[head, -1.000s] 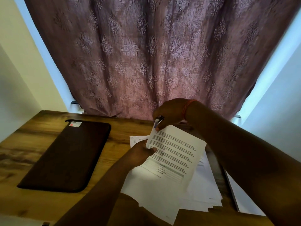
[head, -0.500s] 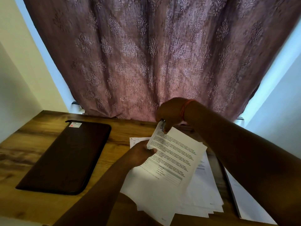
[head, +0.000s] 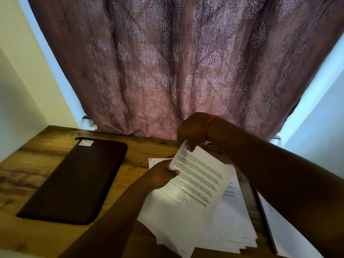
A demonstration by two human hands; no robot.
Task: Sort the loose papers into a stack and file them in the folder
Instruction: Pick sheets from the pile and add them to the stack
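I read this moment as the gathering step: my left hand (head: 161, 176) grips the near-left edge of a printed sheet (head: 200, 180), thumb curled over its face, while my right hand (head: 192, 134) pinches the sheet's far corner between thumb and fingertips, so both hands are clamped on the same page, which is lifted at a slant above the loose papers (head: 226, 225). Those papers lie fanned and uneven on the wooden desk (head: 46, 159), edges not yet squared; a further white sheet (head: 284, 237) lies apart at the right, partly under my forearm. The folder (head: 74, 181), dark brown and closed, lies flat on the desk well to the left of the papers, untouched. In my judgement the next move calls for laying this sheet on the pile in line with the others, squaring the edges, collecting the outlying sheet, then opening the folder. As for writing: the held sheet carries several paragraphs of small print and a shaded table band, none of it legible; a small white label (head: 86, 142) with a red mark sits at the folder's far corner, its text too small to read.
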